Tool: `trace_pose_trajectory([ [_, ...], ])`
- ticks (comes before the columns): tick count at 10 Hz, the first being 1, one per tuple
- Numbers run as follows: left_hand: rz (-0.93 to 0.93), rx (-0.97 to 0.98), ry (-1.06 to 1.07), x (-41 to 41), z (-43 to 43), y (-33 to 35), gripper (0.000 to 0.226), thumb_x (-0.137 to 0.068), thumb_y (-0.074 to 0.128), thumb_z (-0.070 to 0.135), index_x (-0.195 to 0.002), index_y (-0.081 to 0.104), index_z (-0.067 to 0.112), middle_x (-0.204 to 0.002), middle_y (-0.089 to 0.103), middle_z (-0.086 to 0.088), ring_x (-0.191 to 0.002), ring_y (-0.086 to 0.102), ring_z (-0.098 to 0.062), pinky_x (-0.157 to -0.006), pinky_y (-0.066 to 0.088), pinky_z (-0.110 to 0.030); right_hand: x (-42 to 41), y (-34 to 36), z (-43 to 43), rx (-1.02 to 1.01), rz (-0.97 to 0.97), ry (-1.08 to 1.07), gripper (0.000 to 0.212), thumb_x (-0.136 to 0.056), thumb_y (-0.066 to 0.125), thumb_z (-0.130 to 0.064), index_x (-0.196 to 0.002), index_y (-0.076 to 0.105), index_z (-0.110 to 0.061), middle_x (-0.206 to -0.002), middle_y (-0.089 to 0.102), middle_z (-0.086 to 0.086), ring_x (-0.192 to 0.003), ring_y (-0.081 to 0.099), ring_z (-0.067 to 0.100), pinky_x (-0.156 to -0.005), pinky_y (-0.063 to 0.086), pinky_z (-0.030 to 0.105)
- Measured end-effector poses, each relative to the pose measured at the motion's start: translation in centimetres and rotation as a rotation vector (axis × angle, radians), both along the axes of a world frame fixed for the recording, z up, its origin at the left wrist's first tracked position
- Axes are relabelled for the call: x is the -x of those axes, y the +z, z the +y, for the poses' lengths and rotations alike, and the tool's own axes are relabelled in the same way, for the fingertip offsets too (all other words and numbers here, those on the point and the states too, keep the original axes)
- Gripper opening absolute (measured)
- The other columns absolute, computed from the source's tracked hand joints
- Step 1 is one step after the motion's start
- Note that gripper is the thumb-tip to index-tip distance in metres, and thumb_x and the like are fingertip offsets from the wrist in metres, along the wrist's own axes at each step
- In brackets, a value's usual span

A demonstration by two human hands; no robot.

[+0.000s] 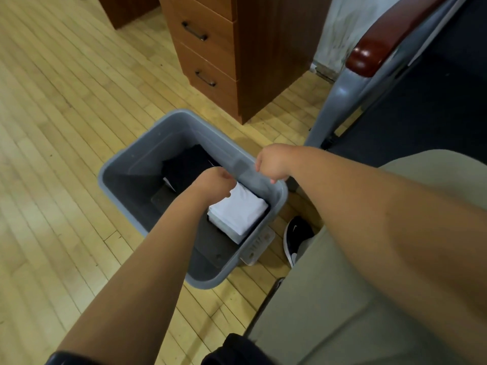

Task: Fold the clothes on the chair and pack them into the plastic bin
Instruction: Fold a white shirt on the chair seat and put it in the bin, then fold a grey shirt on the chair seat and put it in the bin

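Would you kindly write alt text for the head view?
Over a gray plastic bin on a wood floor, the left hand reaches a folded white garment inside while the right hand is at the rim. A dark garment lies beside it.

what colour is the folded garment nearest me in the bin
White folded garment, clearest in the head view.

Centre: plastic bin grey, smooth, matt. Inside it: folded white cloth, soft, matt. Left: floor of pale wood strips, slight sheen. Top centre: drawer cabinet brown wood; handles dark metal. Upper right: armrest red-brown, high gloss.
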State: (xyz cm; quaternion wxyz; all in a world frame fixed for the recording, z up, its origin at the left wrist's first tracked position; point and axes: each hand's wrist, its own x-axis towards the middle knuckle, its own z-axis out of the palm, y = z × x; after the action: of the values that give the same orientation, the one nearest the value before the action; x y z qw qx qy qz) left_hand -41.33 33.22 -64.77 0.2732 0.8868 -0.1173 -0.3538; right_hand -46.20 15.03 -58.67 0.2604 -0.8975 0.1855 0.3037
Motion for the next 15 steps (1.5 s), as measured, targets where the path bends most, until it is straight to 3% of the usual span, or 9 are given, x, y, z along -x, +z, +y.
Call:
trace_pose_trajectory([
  [1, -0.016, 0.074, 0.004, 0.6, -1.9, 1.6, 0.016, -0.099, 0.062, 0.020, -0.104, 0.074, 0.011, -0.100, 0.078, -0.010, -0.085, 0.074, -0.023, -0.086, 0.062, -0.041, 1.0, 0.8, -0.7, -0.020, -0.029, -0.023, 0.031, -0.095, 0.066, -0.008, -0.126, 0.073, -0.008, -0.111, 0.077, 0.011, -0.103, 0.076, 0.028, -0.076, 0.061, 0.035],
  [3, -0.025, 0.203, -0.076, 2.1, -6.5, 7.1, 0.014, -0.101, 0.062, 0.024, -0.109, 0.071, 0.017, -0.107, 0.077, -0.002, -0.090, 0.075, -0.013, -0.079, 0.061, -0.030, 4.8, 4.3, -3.8, 0.065, -0.184, -0.135, 0.029, -0.098, 0.061, -0.015, -0.124, 0.073, -0.009, -0.119, 0.073, 0.013, -0.109, 0.071, 0.032, -0.091, 0.060, 0.042],
  [4, -0.083, 0.223, -0.175, 3.3, -9.8, 10.4, 0.016, -0.103, 0.061, 0.025, -0.110, 0.071, 0.015, -0.105, 0.079, 0.001, -0.091, 0.076, -0.013, -0.081, 0.061, -0.032, 7.0, 7.5, -6.0, 0.139, -0.260, -0.178, 0.030, -0.098, 0.058, -0.016, -0.124, 0.072, -0.008, -0.121, 0.070, 0.015, -0.115, 0.067, 0.036, -0.096, 0.056, 0.045],
  [6, -0.207, 0.333, -0.379, 7.7, -18.0, 17.5, 0.016, -0.105, 0.057, 0.027, -0.105, 0.071, 0.020, -0.100, 0.078, 0.005, -0.081, 0.075, -0.006, -0.070, 0.057, -0.027, 13.4, 14.0, -13.7, 0.200, -0.427, -0.384, 0.028, -0.100, 0.054, -0.019, -0.118, 0.074, -0.009, -0.115, 0.071, 0.013, -0.110, 0.067, 0.034, -0.091, 0.054, 0.042],
  [8, -0.231, 0.358, -0.600, 15.4, -29.3, 22.2, 0.013, -0.103, 0.059, 0.026, -0.104, 0.072, 0.023, -0.096, 0.079, 0.008, -0.083, 0.077, -0.010, -0.076, 0.063, -0.030, 25.2, 16.9, -23.4, 0.189, -0.508, -0.729, 0.022, -0.097, 0.061, -0.021, -0.108, 0.078, -0.012, -0.104, 0.077, 0.010, -0.101, 0.074, 0.031, -0.094, 0.061, 0.049],
  [11, -0.232, 0.302, -1.033, 30.5, -43.3, 23.9, 0.014, -0.103, 0.059, 0.030, -0.104, 0.073, 0.027, -0.098, 0.079, 0.011, -0.083, 0.077, -0.005, -0.085, 0.065, -0.039, 43.5, 13.7, -31.0, 0.028, -0.478, -1.255, 0.018, -0.105, 0.058, -0.028, -0.111, 0.073, -0.021, -0.099, 0.078, -0.001, -0.087, 0.074, 0.016, -0.077, 0.061, 0.036],
  [12, -0.222, 0.211, -1.168, 34.9, -46.5, 23.7, 0.018, -0.106, 0.057, 0.031, -0.109, 0.072, 0.022, -0.103, 0.078, 0.008, -0.087, 0.077, -0.008, -0.087, 0.065, -0.038, 47.0, 12.0, -33.5, -0.030, -0.338, -1.406, 0.017, -0.105, 0.059, -0.024, -0.111, 0.071, -0.013, -0.101, 0.078, 0.004, -0.090, 0.075, 0.019, -0.084, 0.063, 0.040],
  [15, -0.174, 0.147, -1.265, 43.2, -51.2, 15.4, 0.023, -0.099, 0.056, 0.019, -0.103, 0.077, 0.009, -0.100, 0.080, -0.009, -0.092, 0.078, -0.025, -0.089, 0.063, -0.046, 55.1, 8.5, -38.1, 0.033, 0.047, -1.346, 0.020, -0.108, 0.051, -0.017, -0.123, 0.059, -0.007, -0.118, 0.075, 0.009, -0.106, 0.074, 0.026, -0.098, 0.059, 0.051],
])
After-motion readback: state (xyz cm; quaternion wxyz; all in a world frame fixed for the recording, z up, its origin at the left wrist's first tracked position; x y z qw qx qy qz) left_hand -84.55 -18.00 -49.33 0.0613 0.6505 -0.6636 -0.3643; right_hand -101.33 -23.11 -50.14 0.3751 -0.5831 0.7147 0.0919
